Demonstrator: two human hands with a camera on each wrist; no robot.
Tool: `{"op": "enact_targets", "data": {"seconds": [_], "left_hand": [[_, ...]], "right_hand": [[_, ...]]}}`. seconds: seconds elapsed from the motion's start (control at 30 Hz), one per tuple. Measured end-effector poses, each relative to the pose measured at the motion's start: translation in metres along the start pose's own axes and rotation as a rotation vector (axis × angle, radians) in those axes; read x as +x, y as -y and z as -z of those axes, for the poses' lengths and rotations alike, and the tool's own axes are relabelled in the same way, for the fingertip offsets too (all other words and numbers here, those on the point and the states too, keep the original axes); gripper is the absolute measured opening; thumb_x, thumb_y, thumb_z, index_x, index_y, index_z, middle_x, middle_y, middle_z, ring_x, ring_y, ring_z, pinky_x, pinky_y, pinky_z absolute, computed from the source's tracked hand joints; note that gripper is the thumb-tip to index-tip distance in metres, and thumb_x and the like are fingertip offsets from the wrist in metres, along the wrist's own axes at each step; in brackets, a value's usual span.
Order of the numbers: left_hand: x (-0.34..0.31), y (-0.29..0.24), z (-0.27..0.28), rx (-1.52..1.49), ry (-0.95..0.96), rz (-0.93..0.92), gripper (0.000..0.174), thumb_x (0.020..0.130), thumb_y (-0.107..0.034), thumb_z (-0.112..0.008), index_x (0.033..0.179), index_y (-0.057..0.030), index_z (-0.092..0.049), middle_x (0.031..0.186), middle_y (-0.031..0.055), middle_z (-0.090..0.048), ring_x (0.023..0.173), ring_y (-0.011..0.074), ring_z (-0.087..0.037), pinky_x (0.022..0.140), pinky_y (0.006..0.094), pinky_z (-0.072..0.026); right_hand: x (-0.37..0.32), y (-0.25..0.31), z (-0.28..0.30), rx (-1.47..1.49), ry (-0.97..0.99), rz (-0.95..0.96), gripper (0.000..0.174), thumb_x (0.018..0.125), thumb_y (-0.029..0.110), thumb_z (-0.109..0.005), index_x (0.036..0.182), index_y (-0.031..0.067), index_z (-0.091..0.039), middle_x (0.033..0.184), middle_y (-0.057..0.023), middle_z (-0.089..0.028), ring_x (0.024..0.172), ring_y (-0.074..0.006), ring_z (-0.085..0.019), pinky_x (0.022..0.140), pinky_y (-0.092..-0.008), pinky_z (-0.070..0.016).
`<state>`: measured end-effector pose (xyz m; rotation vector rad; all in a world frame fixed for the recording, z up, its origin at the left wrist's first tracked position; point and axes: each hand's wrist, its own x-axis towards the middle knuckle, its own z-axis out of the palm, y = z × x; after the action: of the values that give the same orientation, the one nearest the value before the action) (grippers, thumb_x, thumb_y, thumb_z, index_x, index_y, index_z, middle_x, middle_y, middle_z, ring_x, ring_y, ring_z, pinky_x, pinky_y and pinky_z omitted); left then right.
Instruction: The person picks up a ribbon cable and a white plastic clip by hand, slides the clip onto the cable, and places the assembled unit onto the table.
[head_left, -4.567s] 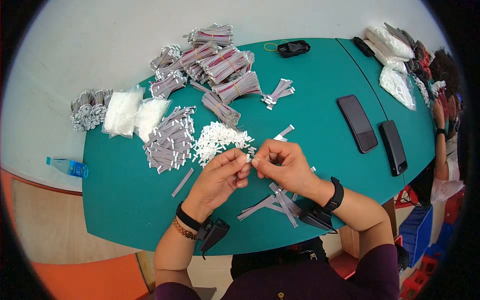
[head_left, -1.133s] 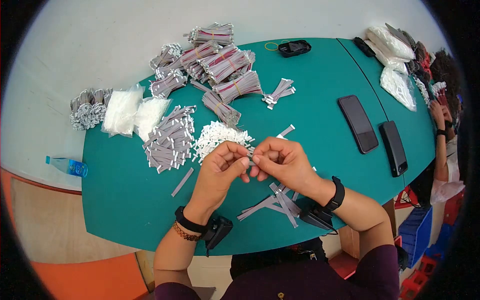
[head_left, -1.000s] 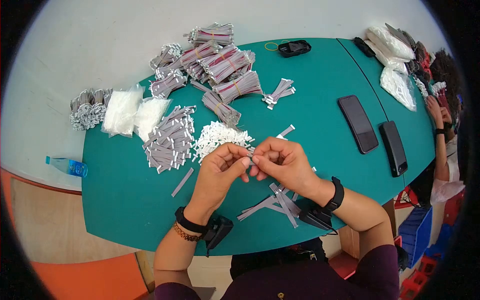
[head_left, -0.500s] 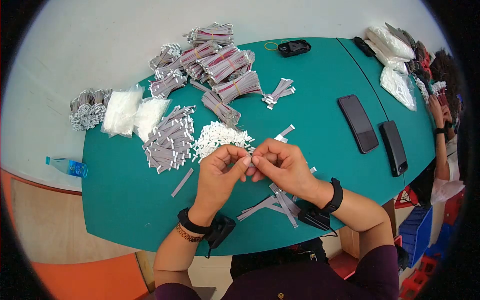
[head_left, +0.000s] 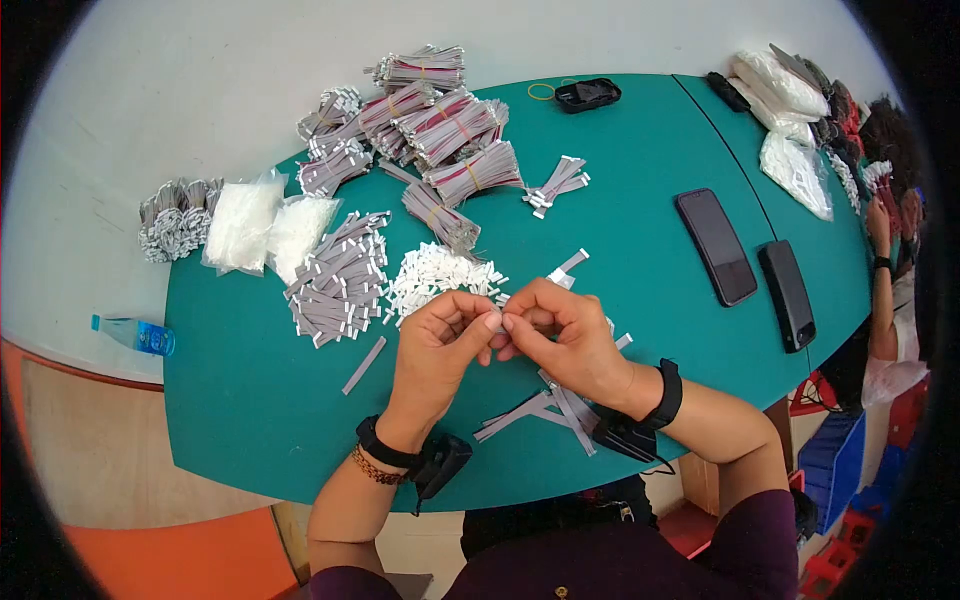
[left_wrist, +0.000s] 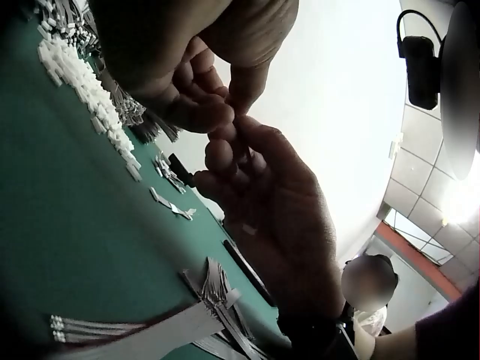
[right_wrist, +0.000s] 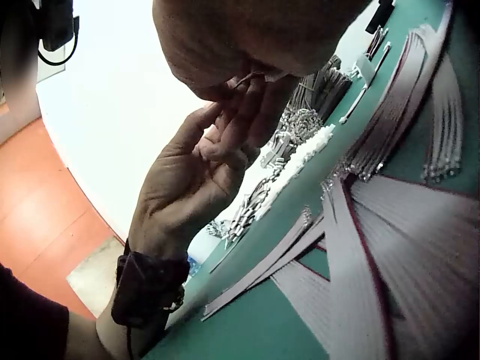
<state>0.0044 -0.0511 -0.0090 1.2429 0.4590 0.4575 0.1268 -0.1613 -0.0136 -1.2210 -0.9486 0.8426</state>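
I have the green table [head_left: 280, 420] widest in my head view, its top flat and matte with a curved edge. The person's arms [head_left: 725, 425] come in over its near side, elbows bent, and the hands meet just on the near side of the white pile [head_left: 440, 275]. I see the left hand [head_left: 435, 345] angled inward, thumb tip pressed to forefinger, the other fingers curled; the right hand [head_left: 575, 345] mirrors it. To me they look to be pinching 1 small piece [right_wrist: 247, 78] between them, though fingertips hide most of it.

Beyond the pile sit the bundles [head_left: 460, 125], stacked grey ribbon with magenta streaks, cinched by thin bands. Just left of the pile lie loose cables [head_left: 340, 285], short flat grey strips with white ends, heaped every which way. Farther left of the pile I make out 2 bags [head_left: 243, 228], clear crinkled plastic packed with white contents. On the pile's near side, by the right wrist, ribbed flat strips [head_left: 510, 415] cross each other. The pile itself is short, blocky white bits. Well to its right rests a phone [head_left: 715, 247], a dark slab with rounded corners. Smallest is the piece, which my right wrist view gives only as a thin pale sliver.
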Motion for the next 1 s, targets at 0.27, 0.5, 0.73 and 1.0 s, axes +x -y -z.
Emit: {"op": "enact_targets", "data": {"seconds": [0.27, 0.5, 0.73, 1.0], "left_hand": [[0.0, 0.002, 0.001, 0.017, -0.025, -0.006, 0.011, 0.085, -0.01, -0.062, 0.091, 0.0, -0.059, 0.078, 0.0042, -0.061, 0.066, 0.0084, -0.055, 0.055, 0.0196, -0.0427], [0.0, 0.003, 0.002, 0.007, -0.008, -0.004, 0.013, 0.085, -0.011, -0.062, 0.092, 0.0006, -0.059, 0.079, 0.0042, -0.061, 0.066, 0.0086, -0.055, 0.055, 0.02, -0.0428], [0.001, -0.001, 0.003, 0.002, 0.014, -0.002, 0.013, 0.086, -0.012, -0.062, 0.09, -0.0005, -0.06, 0.078, 0.0033, -0.061, 0.068, 0.0074, -0.056, 0.056, 0.0193, -0.0436], [0.0, -0.003, 0.003, 0.031, -0.006, -0.002, 0.012, 0.086, -0.01, -0.061, 0.091, -0.0002, -0.058, 0.078, 0.0031, -0.059, 0.064, 0.0072, -0.052, 0.054, 0.0203, -0.0427]], "right_hand": [[0.0, 0.002, 0.0, 0.054, 0.007, -0.014, 0.006, 0.091, 0.004, -0.051, 0.089, -0.002, -0.05, 0.077, -0.0066, -0.063, 0.074, -0.0128, -0.065, 0.063, -0.023, -0.0529], [0.001, 0.003, 0.001, 0.075, 0.033, -0.048, 0.007, 0.091, 0.004, -0.051, 0.089, -0.0023, -0.051, 0.077, -0.0067, -0.063, 0.075, -0.012, -0.065, 0.064, -0.0227, -0.0525], [0.004, -0.001, 0.005, 0.172, 0.05, -0.13, 0.007, 0.09, 0.004, -0.052, 0.091, -0.0025, -0.054, 0.079, -0.0057, -0.062, 0.075, -0.0107, -0.063, 0.064, -0.0228, -0.0526], [0.009, 0.006, 0.011, 0.261, 0.089, -0.281, 0.012, 0.089, 0.011, -0.057, 0.091, -0.0017, -0.057, 0.077, -0.0052, -0.063, 0.075, -0.0096, -0.063, 0.064, -0.0228, -0.0529]]}}
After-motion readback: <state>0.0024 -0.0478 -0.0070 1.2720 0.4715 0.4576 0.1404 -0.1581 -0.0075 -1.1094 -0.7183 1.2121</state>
